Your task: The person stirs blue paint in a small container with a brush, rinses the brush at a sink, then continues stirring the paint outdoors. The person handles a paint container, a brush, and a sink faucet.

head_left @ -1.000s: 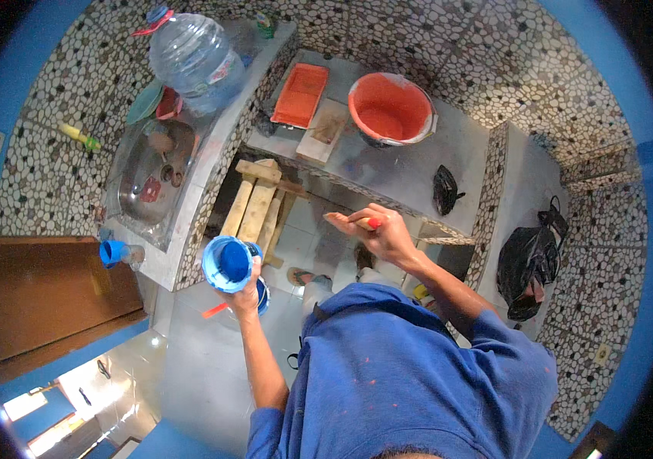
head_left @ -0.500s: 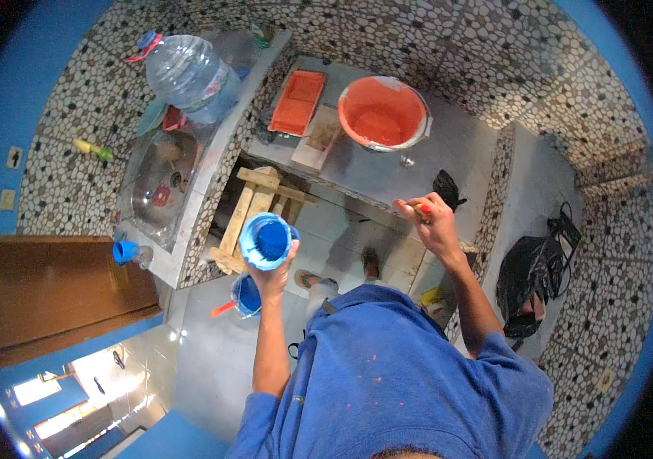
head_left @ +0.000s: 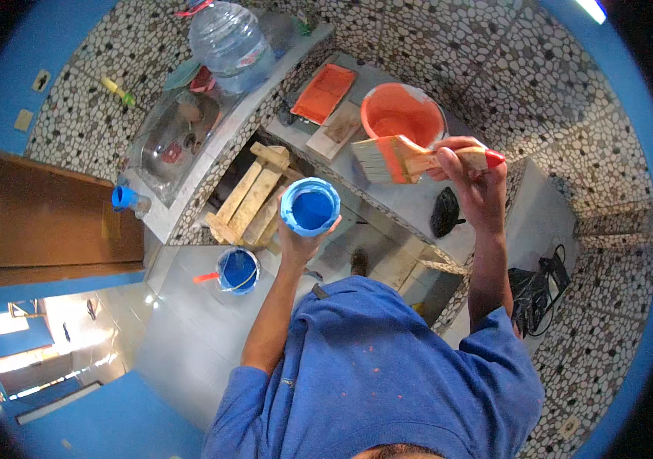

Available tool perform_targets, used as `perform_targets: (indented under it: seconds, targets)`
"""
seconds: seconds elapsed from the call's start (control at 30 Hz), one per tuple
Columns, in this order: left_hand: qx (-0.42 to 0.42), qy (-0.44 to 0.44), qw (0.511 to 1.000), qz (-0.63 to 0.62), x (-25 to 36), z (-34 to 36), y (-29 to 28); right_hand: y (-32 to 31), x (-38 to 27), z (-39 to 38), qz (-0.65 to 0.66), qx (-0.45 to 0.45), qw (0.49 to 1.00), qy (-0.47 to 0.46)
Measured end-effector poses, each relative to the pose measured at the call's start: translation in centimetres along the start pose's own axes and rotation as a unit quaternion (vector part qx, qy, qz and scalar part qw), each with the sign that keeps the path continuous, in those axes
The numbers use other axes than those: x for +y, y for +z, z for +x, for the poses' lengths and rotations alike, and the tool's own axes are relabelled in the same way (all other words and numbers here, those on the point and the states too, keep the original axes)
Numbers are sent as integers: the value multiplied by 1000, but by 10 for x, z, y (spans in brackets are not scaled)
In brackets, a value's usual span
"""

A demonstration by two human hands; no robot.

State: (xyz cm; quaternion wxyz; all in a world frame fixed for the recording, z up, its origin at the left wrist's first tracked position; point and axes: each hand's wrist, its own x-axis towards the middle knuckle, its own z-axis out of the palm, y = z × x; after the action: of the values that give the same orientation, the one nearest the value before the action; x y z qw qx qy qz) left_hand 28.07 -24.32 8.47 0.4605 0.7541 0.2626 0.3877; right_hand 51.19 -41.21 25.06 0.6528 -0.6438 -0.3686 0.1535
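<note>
Right hand (head_left: 478, 180) is closed around the wooden handle of a wide brush (head_left: 403, 159), thumb and forefinger pinching it close to the metal band and the handle's red end jutting out to the right. The brush is held level, pale bristles pointing left, above the counter (head_left: 411, 200); it overlaps the near edge of an orange bucket (head_left: 391, 107), and whether they touch cannot be told.

Left hand (head_left: 298, 245) is curled about a blue cup (head_left: 311, 183), grasping it from the near side, with fingertips showing along its right flank. The cup's mouth faces up, and its inside is deep blue. It is well apart from the brush, to its left and nearer the body.

On the counter, left of the bucket, lie an orange tray (head_left: 325, 93) and a small board (head_left: 334, 131); a black bag (head_left: 446, 211) lies nearer, just beside the right forearm. Left of the cup stands a wooden stool (head_left: 254, 191). Nearer on the floor is a pail (head_left: 236, 256), blue inside, with a red handle sticking out to the left. Farther left are a sink (head_left: 159, 153) and a clear jug (head_left: 227, 46).
</note>
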Motion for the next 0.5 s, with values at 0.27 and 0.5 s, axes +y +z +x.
perform_targets:
  seconds: [0.27,0.5]
  targets:
    - [11,18,1000,13,26,-7,7,56,-34,27,-107,-206,972,-25]
    - [13,-9,999,-44,25,-12,0,77,-33,35,-156,-298,940,-62]
